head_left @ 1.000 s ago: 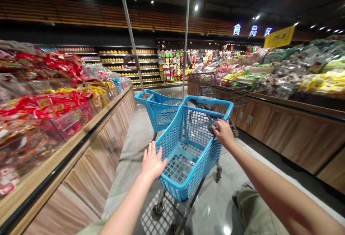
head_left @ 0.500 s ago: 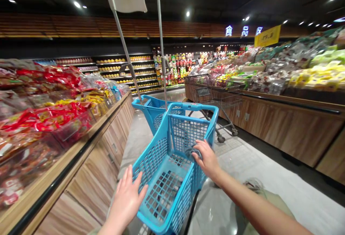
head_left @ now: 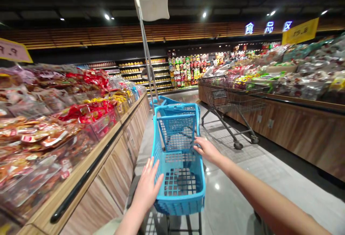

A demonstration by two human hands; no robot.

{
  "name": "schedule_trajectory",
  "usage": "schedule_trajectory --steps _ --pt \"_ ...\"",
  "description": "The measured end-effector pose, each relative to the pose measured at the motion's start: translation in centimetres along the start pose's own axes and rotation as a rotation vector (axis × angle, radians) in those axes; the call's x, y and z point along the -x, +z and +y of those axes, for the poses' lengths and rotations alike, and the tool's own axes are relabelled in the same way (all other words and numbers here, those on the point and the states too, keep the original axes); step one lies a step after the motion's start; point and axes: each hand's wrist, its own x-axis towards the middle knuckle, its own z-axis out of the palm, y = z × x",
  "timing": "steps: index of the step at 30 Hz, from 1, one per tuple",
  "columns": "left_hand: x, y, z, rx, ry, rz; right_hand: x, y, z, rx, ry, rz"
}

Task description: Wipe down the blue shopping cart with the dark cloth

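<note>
A blue plastic shopping cart (head_left: 179,200) with latticed walls stands in front of me, its basket bare inside. My left hand (head_left: 147,184) is at the basket's left side, fingers spread and palm turned down, holding nothing. Over the right rim reaches my right hand (head_left: 209,151), its fingers curled and the thumb below them. They close on a small grey-blue cloth (head_left: 194,144), mostly hidden now. Behind this cart stands a second blue cart (head_left: 165,99). Two poles rise there, topped by a white flag (head_left: 154,8).
A wood-sided display (head_left: 107,181) with packaged snacks (head_left: 35,134) runs close along the left, edged by a black rail (head_left: 86,174). To the right stand a grey wire trolley (head_left: 226,96) and another wood-sided display (head_left: 304,127). Stocked shelves (head_left: 145,73) line the back.
The cart has turned from a slant to nearly straight ahead of me. Both hands have shifted right in the view, and the right one sits at the rim.
</note>
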Motion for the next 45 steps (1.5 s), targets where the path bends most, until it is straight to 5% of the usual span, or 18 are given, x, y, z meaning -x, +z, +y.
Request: schedule_trajectory --steps 5,9,18,23,28,34,39,42,45 --pt "-1.3 1.2 -0.6 0.038 -0.058 0.034 7.2 -0.7 -6.9 -0.086 -0.081 -0.21" --pt "-2.5 1.5 -0.4 0.04 -0.131 0.04 10.6 -0.2 -10.0 -0.02 0.028 -0.163" --pt "-4.0 3.0 6.4 -0.066 -0.068 0.033 8.8 -0.6 -5.5 0.298 0.083 0.02" --pt "-5.6 4.0 10.2 -0.049 -0.099 0.022 9.0 1.3 -7.3 0.31 0.17 0.082" --pt "-7.2 3.2 7.9 -0.039 0.035 -0.093 9.9 3.0 -8.4 0.224 0.079 0.061" --pt "-9.6 0.9 2.7 -0.104 0.189 -0.189 10.6 -0.1 -1.4 0.263 0.023 0.042" --pt "-10.2 1.7 5.4 -0.083 0.324 -0.208 9.9 -2.5 3.0 0.228 0.168 0.154" --pt "-10.0 2.6 7.5 -0.053 0.329 -0.222 10.1 -2.3 1.8 0.181 0.201 0.196" --pt "-9.9 3.0 8.3 -0.018 0.321 -0.225 11.0 -1.3 -1.9 0.123 0.106 0.083"
